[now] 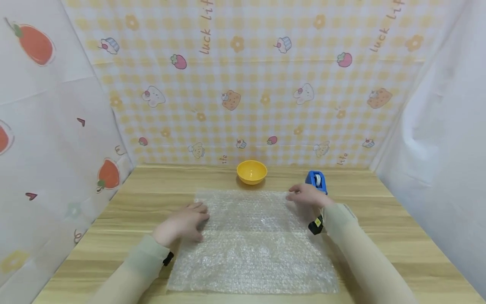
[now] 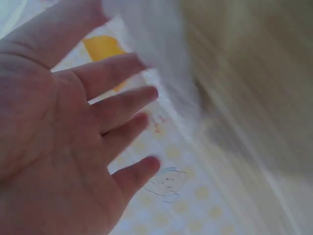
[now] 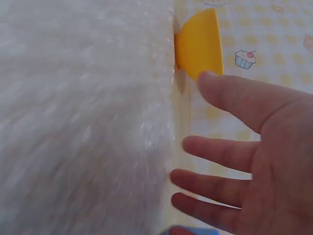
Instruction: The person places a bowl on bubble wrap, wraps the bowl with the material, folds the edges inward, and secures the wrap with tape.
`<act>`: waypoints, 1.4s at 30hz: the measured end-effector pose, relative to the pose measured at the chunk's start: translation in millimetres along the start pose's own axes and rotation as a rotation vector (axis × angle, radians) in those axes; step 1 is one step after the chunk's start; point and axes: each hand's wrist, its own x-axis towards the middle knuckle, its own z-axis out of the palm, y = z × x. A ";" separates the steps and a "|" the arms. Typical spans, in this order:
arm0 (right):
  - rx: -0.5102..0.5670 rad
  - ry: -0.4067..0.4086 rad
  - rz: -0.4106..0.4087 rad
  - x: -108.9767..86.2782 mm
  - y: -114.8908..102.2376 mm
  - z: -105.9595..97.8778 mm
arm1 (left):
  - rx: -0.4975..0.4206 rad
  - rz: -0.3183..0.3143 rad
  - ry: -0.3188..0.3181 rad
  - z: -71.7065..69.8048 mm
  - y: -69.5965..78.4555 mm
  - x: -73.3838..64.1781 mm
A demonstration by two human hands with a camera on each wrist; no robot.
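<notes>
Two bare hands flank one sheet of bubble wrap (image 1: 250, 257), the landmark here, laid out on one wooden table (image 1: 387, 236). At the sheet's left edge is the left hand (image 1: 185, 221), its fingers (image 2: 122, 105) spread and fairly straight, pinching nothing visible; whether they press the wrap I cannot tell. Probably the hand is there to smooth or square that side. Just beyond the sheet's far edge, near its middle, stands one yellow bowl (image 1: 252, 174), upright, perhaps set there to leave the wrap free. By the sheet's far right corner is the right hand (image 1: 306, 195), its fingers (image 3: 215, 185) apart and lightly bent, gripping nothing; contact with the wrap is unclear. Beyond that corner, farther right, sits one blue tape dispenser (image 1: 315, 174), partly hidden by the hand, likely parked within easy reach.
</notes>
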 end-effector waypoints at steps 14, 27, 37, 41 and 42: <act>0.395 0.095 0.038 61.3 -39.7 7.1 | -0.139 -0.058 -0.082 2.7 12.3 3.3; 0.766 -0.004 0.147 93.4 -53.2 27.1 | -0.145 -0.070 -0.052 2.5 20.4 -2.0; 0.726 -0.044 0.179 97.0 -54.0 29.1 | -0.148 -0.083 -0.043 5.5 20.6 -1.7; 0.742 -0.047 0.190 96.8 -53.6 28.3 | -0.151 -0.081 -0.041 5.8 20.7 -0.5; 0.746 -0.047 0.191 96.5 -53.6 28.1 | -0.149 -0.081 -0.040 5.7 20.8 -0.3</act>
